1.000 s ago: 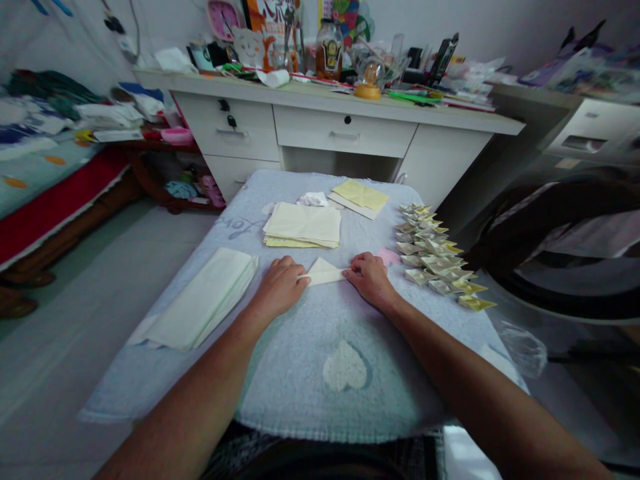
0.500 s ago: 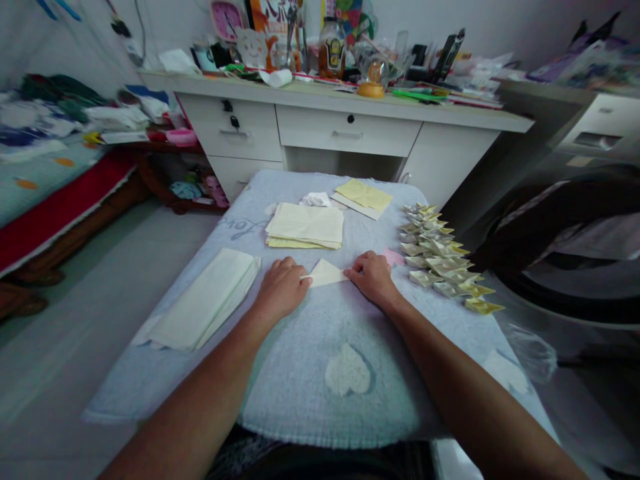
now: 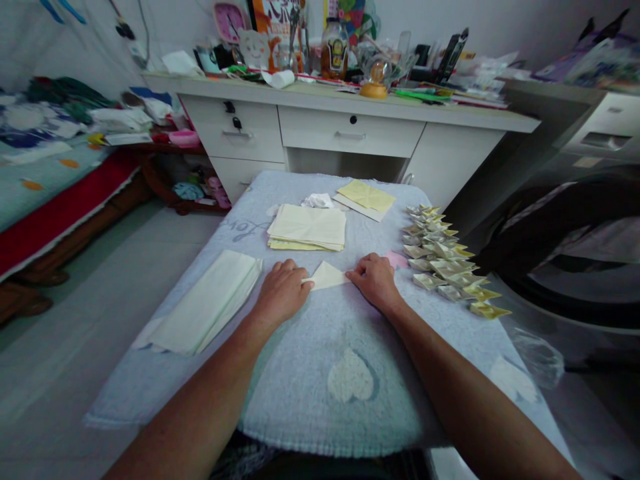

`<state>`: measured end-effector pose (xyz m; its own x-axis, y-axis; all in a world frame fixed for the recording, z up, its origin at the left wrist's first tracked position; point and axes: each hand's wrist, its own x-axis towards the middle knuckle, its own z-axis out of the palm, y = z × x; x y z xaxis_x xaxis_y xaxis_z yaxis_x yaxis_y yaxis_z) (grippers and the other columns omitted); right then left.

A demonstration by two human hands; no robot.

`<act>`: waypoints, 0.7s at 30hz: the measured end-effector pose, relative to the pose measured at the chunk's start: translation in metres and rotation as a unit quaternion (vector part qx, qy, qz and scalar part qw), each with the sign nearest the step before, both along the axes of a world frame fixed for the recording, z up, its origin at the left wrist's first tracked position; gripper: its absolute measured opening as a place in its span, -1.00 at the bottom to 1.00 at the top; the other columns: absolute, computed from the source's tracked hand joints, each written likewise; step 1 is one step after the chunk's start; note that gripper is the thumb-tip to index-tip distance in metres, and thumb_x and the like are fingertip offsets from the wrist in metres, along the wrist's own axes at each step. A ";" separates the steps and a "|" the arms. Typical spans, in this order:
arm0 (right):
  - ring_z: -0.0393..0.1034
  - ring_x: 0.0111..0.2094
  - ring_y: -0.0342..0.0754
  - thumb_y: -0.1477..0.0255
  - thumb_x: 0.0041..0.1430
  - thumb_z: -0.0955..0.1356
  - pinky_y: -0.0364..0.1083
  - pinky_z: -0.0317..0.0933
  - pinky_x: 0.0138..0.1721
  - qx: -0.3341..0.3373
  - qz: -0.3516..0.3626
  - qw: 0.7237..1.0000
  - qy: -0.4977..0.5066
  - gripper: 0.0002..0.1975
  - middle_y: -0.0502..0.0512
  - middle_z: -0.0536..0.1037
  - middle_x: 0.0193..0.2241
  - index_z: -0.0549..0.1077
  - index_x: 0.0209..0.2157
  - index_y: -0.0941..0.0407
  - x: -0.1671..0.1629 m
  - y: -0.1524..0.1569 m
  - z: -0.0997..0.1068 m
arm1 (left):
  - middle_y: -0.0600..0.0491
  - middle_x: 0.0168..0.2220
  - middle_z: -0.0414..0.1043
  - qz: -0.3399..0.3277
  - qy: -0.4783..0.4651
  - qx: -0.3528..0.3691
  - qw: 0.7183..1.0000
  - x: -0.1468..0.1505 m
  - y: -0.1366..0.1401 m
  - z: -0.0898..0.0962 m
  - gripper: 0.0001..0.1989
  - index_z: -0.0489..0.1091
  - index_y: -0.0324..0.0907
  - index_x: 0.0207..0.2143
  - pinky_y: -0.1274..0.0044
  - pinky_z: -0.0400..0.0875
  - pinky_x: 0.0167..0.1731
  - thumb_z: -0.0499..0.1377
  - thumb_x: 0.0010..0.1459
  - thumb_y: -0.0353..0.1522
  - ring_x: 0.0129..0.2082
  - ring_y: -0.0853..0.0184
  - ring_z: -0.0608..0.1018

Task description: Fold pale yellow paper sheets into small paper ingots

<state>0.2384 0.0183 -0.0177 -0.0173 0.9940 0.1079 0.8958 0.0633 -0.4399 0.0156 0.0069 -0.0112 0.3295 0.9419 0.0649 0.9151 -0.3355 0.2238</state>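
A small cream piece of folded paper (image 3: 327,276), triangular at the top, lies on the cloth-covered table between my hands. My left hand (image 3: 284,287) pinches its left corner between thumb and fingers. At its right corner my right hand (image 3: 373,277) grips the paper, fingers curled. Just beyond is a stack of creased cream and yellow sheets (image 3: 307,225). Left of my left hand lies a long folded bundle of pale paper (image 3: 207,303). Rows of small folded paper boats (image 3: 445,260) stand to the right of my right hand.
Yellow and white sheets (image 3: 365,198) and a crumpled white tissue (image 3: 319,200) lie at the table's far side. Behind stands a white desk (image 3: 350,127) crowded with items, including a jar (image 3: 334,50). A clear plastic bag (image 3: 537,357) hangs by the right edge, near a washing machine (image 3: 600,143).
The view has shifted very slightly. Both hands keep hold of the folded paper's corners, with no clear movement of the paper on the table.
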 end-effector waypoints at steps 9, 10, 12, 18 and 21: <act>0.25 -0.21 0.08 0.28 0.12 0.38 -0.02 0.04 -0.24 0.014 0.001 1.000 -0.025 -0.80 0.14 0.48 -0.28 0.50 -0.50 0.10 -0.002 -0.002 -0.002 | -0.03 -0.29 0.37 -0.009 -0.014 -0.010 1.000 -0.003 0.002 -0.002 -0.91 0.36 -0.16 -0.34 0.39 0.23 -0.15 0.07 0.16 -0.38 -0.22 0.21 0.38; 0.25 -0.20 0.09 0.28 0.12 0.38 -0.02 0.04 -0.24 0.016 0.003 0.999 -0.029 -0.80 0.14 0.47 -0.28 0.49 -0.49 0.10 -0.002 -0.002 -0.003 | -0.03 -0.28 0.36 -0.012 -0.014 -0.013 1.000 -0.004 0.002 -0.002 -0.92 0.35 -0.16 -0.34 0.39 0.23 -0.15 0.07 0.16 -0.38 -0.22 0.21 0.38; 0.24 -0.20 0.09 0.28 0.13 0.38 -0.01 0.04 -0.24 0.018 0.005 0.999 -0.038 -0.81 0.15 0.46 -0.27 0.48 -0.46 0.10 -0.002 -0.004 -0.002 | -0.04 -0.27 0.36 -0.011 -0.014 -0.020 1.000 -0.004 0.002 -0.001 -0.92 0.33 -0.16 -0.34 0.38 0.23 -0.16 0.06 0.16 -0.38 -0.21 0.20 0.37; 0.20 -0.13 0.13 0.36 0.15 0.38 0.02 0.05 -0.19 0.080 0.035 0.993 -0.085 -0.81 0.20 0.42 -0.16 0.41 -0.20 0.10 -0.011 -0.009 0.003 | -0.06 -0.10 0.32 -0.004 -0.063 -0.022 0.998 -0.004 0.002 0.004 -0.72 0.30 -0.14 -0.10 0.35 0.21 -0.04 0.08 0.09 -0.45 -0.09 0.17 0.33; 0.22 -0.18 0.08 0.51 0.23 0.27 0.00 0.03 -0.21 0.075 0.120 0.984 -0.106 -0.89 0.16 0.46 -0.23 0.43 -0.27 0.09 -0.016 -0.009 0.003 | -0.02 -0.14 0.34 -0.046 -0.090 -0.043 0.994 -0.004 0.003 0.006 -0.69 0.36 -0.10 -0.15 0.37 0.23 -0.05 0.05 0.05 -0.51 -0.10 0.18 0.33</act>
